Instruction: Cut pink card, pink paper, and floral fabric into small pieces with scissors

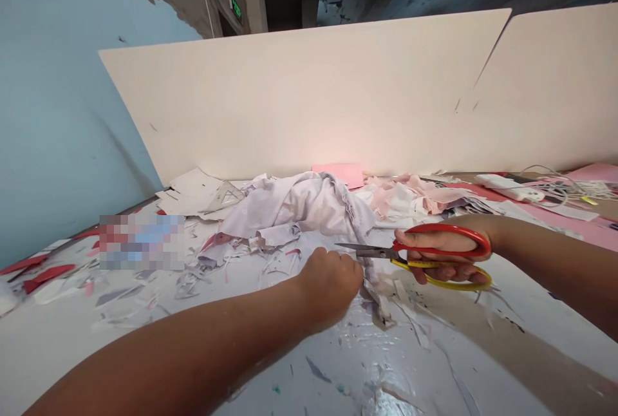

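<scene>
My right hand (441,264) grips a pair of scissors (447,240) with one red and one yellow handle. Their blades are parted and point left, just above my left hand (331,284). That hand is closed in a fist, seen from its back, at the edge of a heap of pale lilac cloth (313,207). A frayed strip of the cloth (369,274) runs down by its fingers and past the blades. The strip seems pinched in the fist, though the fingertips are hidden. Whether the blades touch the cloth I cannot tell.
Paper and cloth scraps (120,297) litter the white table (270,364). Behind the cloth lie pink fabric pieces (415,194) and a pink card (340,174). A white power strip (509,187) with cables lies at right. A pale partition (309,100) stands along the back.
</scene>
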Demonstrator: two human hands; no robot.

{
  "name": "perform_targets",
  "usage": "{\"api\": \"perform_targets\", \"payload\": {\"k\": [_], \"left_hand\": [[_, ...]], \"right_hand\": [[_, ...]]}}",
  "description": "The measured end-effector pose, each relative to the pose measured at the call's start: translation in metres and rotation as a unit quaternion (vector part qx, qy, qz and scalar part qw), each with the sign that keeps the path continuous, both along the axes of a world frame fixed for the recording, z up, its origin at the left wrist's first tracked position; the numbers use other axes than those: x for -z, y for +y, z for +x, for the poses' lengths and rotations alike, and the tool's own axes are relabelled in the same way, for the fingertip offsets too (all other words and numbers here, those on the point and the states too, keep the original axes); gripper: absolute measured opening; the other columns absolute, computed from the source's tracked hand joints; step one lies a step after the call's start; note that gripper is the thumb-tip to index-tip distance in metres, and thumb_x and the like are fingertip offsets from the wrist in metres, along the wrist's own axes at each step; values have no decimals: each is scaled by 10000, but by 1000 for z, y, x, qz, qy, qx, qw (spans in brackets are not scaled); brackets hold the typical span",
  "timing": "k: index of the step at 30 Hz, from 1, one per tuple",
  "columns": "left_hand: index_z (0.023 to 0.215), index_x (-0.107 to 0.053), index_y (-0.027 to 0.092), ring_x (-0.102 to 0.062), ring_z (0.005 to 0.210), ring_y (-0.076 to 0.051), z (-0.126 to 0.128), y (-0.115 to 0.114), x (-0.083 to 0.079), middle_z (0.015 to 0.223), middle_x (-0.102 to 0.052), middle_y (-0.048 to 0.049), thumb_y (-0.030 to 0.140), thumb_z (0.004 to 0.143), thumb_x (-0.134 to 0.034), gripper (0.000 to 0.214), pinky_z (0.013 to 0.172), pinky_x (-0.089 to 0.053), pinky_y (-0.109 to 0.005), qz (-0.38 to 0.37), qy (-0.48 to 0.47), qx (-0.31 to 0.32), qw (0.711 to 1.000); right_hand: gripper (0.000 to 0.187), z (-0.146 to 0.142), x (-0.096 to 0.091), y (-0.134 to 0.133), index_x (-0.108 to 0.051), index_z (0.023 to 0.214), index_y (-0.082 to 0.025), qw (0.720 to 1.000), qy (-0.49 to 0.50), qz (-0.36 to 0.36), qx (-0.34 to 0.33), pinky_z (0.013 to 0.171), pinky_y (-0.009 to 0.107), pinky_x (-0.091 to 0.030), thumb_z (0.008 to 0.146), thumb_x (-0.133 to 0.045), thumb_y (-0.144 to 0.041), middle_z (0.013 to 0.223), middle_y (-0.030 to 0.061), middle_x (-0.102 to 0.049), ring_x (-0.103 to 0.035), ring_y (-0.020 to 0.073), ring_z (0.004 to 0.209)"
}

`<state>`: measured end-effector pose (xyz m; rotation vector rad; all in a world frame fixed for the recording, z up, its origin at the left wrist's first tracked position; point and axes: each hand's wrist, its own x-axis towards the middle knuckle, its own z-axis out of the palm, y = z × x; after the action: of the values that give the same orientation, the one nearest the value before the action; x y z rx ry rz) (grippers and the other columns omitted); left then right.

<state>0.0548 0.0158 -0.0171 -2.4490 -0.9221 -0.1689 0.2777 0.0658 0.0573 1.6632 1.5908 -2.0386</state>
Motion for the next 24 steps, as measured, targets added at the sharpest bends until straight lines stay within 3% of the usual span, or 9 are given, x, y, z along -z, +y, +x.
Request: {"api": "perform_targets", "payload": {"k": [4, 9, 13, 20, 24], "left_hand": [[672, -432, 145, -442, 491, -154, 3, -3, 1, 588, -462, -43, 91, 548, -460, 138, 437, -246, -261, 19, 3, 8, 1000], [687, -448, 134, -440, 493, -151, 3, -5, 2, 578, -455, -40, 94, 559, -455, 134, 435, -226, -249, 36, 3, 16, 999], [700, -458, 130, -441, 494, -153, 3, -6, 2, 584, -458, -41, 98, 572, -446, 133, 432, -215, -246, 41, -4, 25, 999], [698, -450, 135, -448, 504, -164, 5, -9, 4, 597, -470, -46, 109, 597, -436, 105, 437, -220, -254, 54, -6, 22, 998], [689, -442, 134, -435, 499, -148, 6, -10, 3, 600, -469, -45, 134, 565, -473, 127, 442, -203, -242, 46, -1, 27, 999]], "right_hand": [[560, -3, 0, 17, -520, 612, -94, 992, -17, 44, -121, 343, 149, -389, 766, -324, -596, 383, -84, -414, -343, 24, 236], [693, -10, -5, 14, -573, 662, -109, 955, -125, 134, -233, 273, 139, -287, 713, -218, -703, 388, -56, -392, -312, 33, 237], [663, -6, -7, 8, -604, 723, -128, 938, -148, 197, -244, 300, 131, -286, 689, -283, -707, 451, -53, -393, -326, 30, 289], [685, -13, -7, 7, -596, 745, -129, 956, -137, 140, -217, 384, 188, -407, 668, -279, -731, 675, 37, -551, -415, 59, 409], [700, -24, -14, 10, -617, 753, -117, 950, -150, 148, -230, 384, 190, -404, 670, -285, -728, 656, 35, -556, -421, 55, 383]]}}
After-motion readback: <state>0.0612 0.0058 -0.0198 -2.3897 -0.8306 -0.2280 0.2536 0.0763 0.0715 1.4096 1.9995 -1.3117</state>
